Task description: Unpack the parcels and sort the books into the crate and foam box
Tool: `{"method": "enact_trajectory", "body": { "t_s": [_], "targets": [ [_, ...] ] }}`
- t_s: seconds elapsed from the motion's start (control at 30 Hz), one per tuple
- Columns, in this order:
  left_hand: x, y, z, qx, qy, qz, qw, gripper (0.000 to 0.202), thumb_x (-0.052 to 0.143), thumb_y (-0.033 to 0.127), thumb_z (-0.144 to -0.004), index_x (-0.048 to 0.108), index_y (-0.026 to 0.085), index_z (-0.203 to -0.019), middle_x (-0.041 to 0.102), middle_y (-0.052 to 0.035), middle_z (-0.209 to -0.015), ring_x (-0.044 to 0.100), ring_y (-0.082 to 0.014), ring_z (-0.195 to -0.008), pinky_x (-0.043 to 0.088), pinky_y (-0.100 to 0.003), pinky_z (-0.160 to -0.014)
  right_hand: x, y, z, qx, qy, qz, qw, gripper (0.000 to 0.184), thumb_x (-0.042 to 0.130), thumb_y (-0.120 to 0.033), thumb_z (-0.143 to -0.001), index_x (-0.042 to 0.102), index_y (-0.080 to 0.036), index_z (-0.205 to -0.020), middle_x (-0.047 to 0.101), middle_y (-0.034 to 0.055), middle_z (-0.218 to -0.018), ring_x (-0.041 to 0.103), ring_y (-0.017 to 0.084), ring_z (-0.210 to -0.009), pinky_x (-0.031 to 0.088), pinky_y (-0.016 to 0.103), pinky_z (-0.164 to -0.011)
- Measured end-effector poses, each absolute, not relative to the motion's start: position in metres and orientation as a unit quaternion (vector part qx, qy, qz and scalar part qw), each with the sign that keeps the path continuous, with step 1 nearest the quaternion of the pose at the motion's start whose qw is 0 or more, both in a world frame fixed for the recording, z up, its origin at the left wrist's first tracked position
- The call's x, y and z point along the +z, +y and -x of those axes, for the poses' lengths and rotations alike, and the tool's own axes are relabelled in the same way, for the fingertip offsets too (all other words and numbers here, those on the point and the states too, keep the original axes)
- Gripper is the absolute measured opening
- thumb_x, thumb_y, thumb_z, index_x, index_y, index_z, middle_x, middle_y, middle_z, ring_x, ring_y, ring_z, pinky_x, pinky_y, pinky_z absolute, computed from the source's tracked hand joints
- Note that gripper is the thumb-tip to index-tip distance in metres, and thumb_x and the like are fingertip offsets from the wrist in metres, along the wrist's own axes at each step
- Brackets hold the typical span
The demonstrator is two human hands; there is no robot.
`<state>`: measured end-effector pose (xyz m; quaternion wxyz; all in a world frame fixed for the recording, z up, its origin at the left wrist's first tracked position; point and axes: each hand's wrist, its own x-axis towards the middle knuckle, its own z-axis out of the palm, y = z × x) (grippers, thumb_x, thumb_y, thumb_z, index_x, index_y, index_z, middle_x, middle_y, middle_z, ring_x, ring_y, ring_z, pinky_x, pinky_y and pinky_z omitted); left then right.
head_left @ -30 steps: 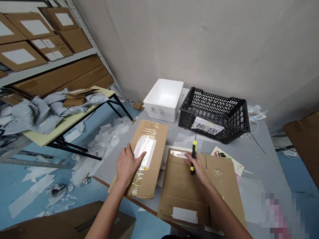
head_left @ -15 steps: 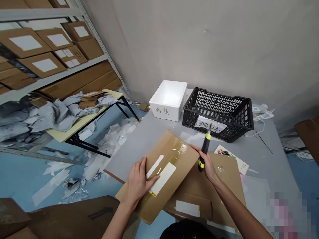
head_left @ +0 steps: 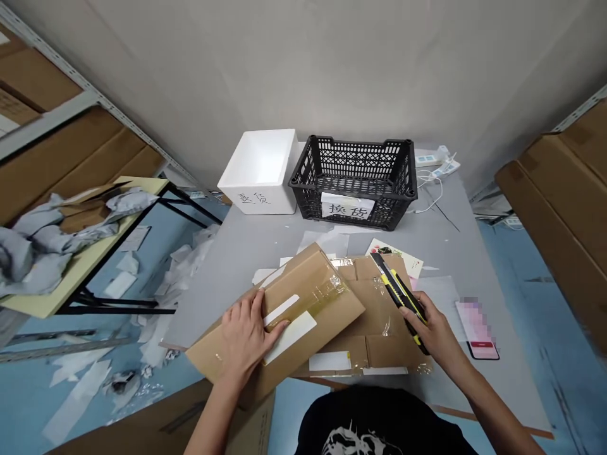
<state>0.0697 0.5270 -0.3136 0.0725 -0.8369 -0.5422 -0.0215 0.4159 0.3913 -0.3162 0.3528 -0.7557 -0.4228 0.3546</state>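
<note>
A taped cardboard box (head_left: 308,284) with white labels lies tilted across the grey table's front left. My left hand (head_left: 249,332) rests flat on its top, fingers stretched out and thumb by a label. In my right hand (head_left: 434,328) is a black and yellow utility knife (head_left: 398,287), its blade pointing up and left, held just above a flattened cardboard sheet (head_left: 379,316). That sheet lies partly under the box and bears a white label near the front edge. A printed card (head_left: 410,259) sits behind the knife.
At the back of the table (head_left: 190,284) stand a white foam box (head_left: 246,196) and a black plastic crate (head_left: 398,208). A phone (head_left: 484,351) lies at the right, with power strips (head_left: 429,161) behind. Grey mailing bags (head_left: 42,253) cover a side table; scraps litter the floor.
My right hand has moved away from the box's corner to the right, and the knife now points left. The box lies lower on the table. The view has turned right.
</note>
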Motion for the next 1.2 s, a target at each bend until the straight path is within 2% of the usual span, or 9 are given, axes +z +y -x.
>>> {"method": "enact_trajectory", "body": {
  "t_s": [0.07, 0.17, 0.33, 0.43, 0.67, 0.77, 0.93, 1.03, 1.2],
  "targets": [
    [-0.314, 0.525, -0.072, -0.025, -0.535, 0.84, 0.083, 0.081, 0.037, 0.071, -0.078, 0.047, 0.009, -0.129, 0.06, -0.018, -0.107, 0.051, -0.0314, -0.095, 0.034, -0.042, -0.083, -0.293, 0.396, -0.41, 0.329, -0.476, 0.754, 0.31, 0.033, 0.046, -0.052, -0.087, 0.052, -0.025, -0.105, 0.063, -0.0019, -0.064, 0.06, 0.018, -0.057, 0.046, 0.028, -0.054],
    [-0.314, 0.522, -0.075, -0.035, -0.535, 0.839, 0.093, 0.082, 0.036, 0.072, -0.078, 0.048, 0.008, -0.128, 0.061, -0.0176, -0.103, 0.05, -0.0311, -0.091, 0.033, -0.042, -0.081, -0.267, 0.409, -0.399, 0.275, -0.571, 0.736, 0.238, 0.037, 0.038, -0.041, -0.093, 0.049, -0.024, -0.123, 0.069, 0.0013, -0.075, 0.064, 0.019, -0.061, 0.047, 0.028, -0.054],
    [-0.315, 0.523, -0.075, -0.042, -0.533, 0.84, 0.095, 0.083, 0.037, 0.072, -0.078, 0.049, 0.007, -0.127, 0.062, -0.0176, -0.102, 0.05, -0.0309, -0.091, 0.032, -0.04, -0.078, -0.269, 0.421, -0.391, 0.177, -0.674, 0.702, 0.146, 0.046, 0.028, -0.031, -0.096, 0.039, -0.022, -0.139, 0.072, 0.0049, -0.091, 0.064, 0.017, -0.057, 0.046, 0.025, -0.047],
    [-0.315, 0.526, -0.075, -0.043, -0.536, 0.837, 0.099, 0.083, 0.036, 0.072, -0.078, 0.048, 0.006, -0.128, 0.06, -0.019, -0.108, 0.05, -0.0308, -0.091, 0.032, -0.04, -0.077, -0.276, 0.421, -0.39, 0.139, -0.694, 0.697, 0.116, 0.046, 0.027, -0.03, -0.097, 0.035, -0.025, -0.143, 0.071, 0.0024, -0.087, 0.061, 0.014, -0.052, 0.042, 0.023, -0.042],
    [-0.315, 0.529, -0.074, -0.043, -0.533, 0.838, 0.107, 0.083, 0.034, 0.071, -0.079, 0.048, 0.006, -0.128, 0.059, -0.0204, -0.112, 0.05, -0.0308, -0.091, 0.031, -0.04, -0.075, -0.276, 0.428, -0.388, 0.051, -0.728, 0.676, 0.098, 0.043, 0.028, -0.031, -0.099, 0.04, -0.028, -0.14, 0.064, -0.0025, -0.067, 0.053, 0.01, -0.044, 0.028, 0.021, -0.037],
    [-0.316, 0.53, -0.074, -0.038, -0.543, 0.833, 0.094, 0.082, 0.035, 0.071, -0.079, 0.048, 0.007, -0.128, 0.058, -0.0201, -0.114, 0.05, -0.0308, -0.092, 0.031, -0.04, -0.076, -0.275, 0.429, -0.388, 0.01, -0.734, 0.676, 0.068, 0.046, 0.036, -0.022, -0.095, 0.039, -0.029, -0.141, 0.06, -0.0036, -0.064, 0.047, 0.009, -0.039, 0.022, 0.022, -0.036],
    [-0.318, 0.531, -0.075, -0.03, -0.553, 0.827, 0.095, 0.083, 0.034, 0.073, -0.078, 0.05, 0.008, -0.127, 0.058, -0.0202, -0.114, 0.05, -0.0305, -0.091, 0.031, -0.04, -0.075, -0.267, 0.426, -0.387, 0.004, -0.743, 0.669, -0.006, 0.082, 0.044, 0.004, -0.074, 0.026, -0.032, -0.146, 0.056, -0.0054, -0.063, 0.038, 0.008, -0.036, 0.016, 0.024, -0.036],
    [-0.317, 0.532, -0.076, -0.018, -0.548, 0.829, 0.112, 0.084, 0.03, 0.073, -0.079, 0.051, 0.007, -0.126, 0.059, -0.02, -0.111, 0.05, -0.0302, -0.088, 0.03, -0.04, -0.074, -0.262, 0.425, -0.385, 0.029, -0.745, 0.666, -0.029, 0.095, 0.044, 0.008, -0.066, 0.018, -0.032, -0.148, 0.056, -0.0056, -0.065, 0.037, 0.007, -0.037, 0.015, 0.023, -0.036],
    [-0.316, 0.532, -0.077, -0.01, -0.547, 0.828, 0.121, 0.083, 0.029, 0.073, -0.08, 0.051, 0.007, -0.126, 0.06, -0.0194, -0.111, 0.049, -0.0301, -0.088, 0.03, -0.04, -0.073, -0.264, 0.422, -0.387, 0.035, -0.75, 0.66, -0.031, 0.103, 0.042, 0.009, -0.065, 0.001, -0.033, -0.149, 0.055, -0.0058, -0.065, 0.037, 0.007, -0.037, 0.017, 0.021, -0.036]
  ]
}}
